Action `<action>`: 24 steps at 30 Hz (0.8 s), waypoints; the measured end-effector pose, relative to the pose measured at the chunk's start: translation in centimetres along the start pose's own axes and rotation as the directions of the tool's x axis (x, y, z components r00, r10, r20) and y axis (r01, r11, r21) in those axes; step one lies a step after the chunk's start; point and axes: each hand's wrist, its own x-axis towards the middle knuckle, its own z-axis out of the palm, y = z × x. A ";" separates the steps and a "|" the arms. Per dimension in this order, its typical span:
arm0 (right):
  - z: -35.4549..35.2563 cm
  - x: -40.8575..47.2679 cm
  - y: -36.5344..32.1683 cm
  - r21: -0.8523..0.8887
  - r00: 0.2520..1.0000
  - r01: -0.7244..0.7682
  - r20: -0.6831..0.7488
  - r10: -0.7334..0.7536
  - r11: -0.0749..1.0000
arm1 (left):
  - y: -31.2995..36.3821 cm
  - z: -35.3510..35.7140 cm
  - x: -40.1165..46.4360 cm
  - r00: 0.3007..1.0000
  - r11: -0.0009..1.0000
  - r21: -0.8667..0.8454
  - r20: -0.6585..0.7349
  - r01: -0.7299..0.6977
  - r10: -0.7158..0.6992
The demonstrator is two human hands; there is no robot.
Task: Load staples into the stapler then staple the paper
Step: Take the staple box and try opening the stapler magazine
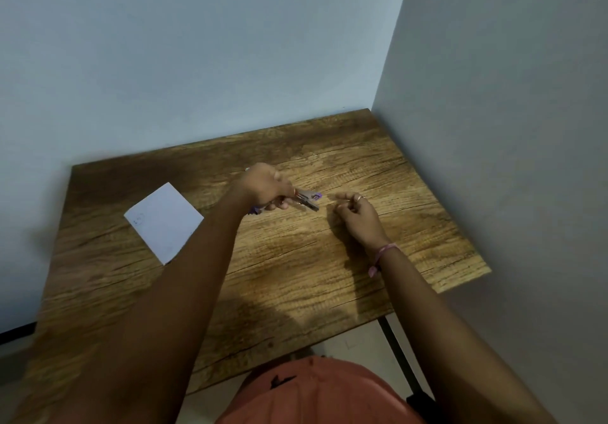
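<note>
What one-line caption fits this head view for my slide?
Left hand grips the opened stapler over the wooden table; right hand waits beside it, paper lying apart.

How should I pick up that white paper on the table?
Take the paper by its near corner, coming from the front edge of the table. It lies flat, so slide fingers under the corner that points toward you, then pinch it.

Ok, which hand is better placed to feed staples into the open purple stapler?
The right hand: it is beside the purple-and-metal stapler, fingers pinched near its open end, though any staples are too small to see. The left hand is busy gripping the stapler.
</note>
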 end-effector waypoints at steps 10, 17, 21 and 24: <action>-0.2 -2.0 -1.1 0.092 0.931 0.313 0.165 -0.324 0.945 | 0.6 -1.1 -1.5 0.918 0.792 -0.496 0.344 0.357 -0.199; 0.3 -2.9 -3.0 0.089 0.900 0.425 0.065 -0.431 0.901 | 0.1 -0.9 -0.9 0.882 0.696 -0.579 0.439 0.425 -0.173; -0.2 -3.0 -3.5 -0.016 0.874 0.484 0.063 -0.482 0.875 | 0.0 -0.5 -0.9 0.877 0.702 -0.564 0.442 0.435 -0.188; -0.3 -2.8 -3.3 -0.037 0.867 0.498 0.062 -0.495 0.866 | 0.1 -0.5 -1.1 0.868 0.697 -0.557 0.456 0.451 -0.198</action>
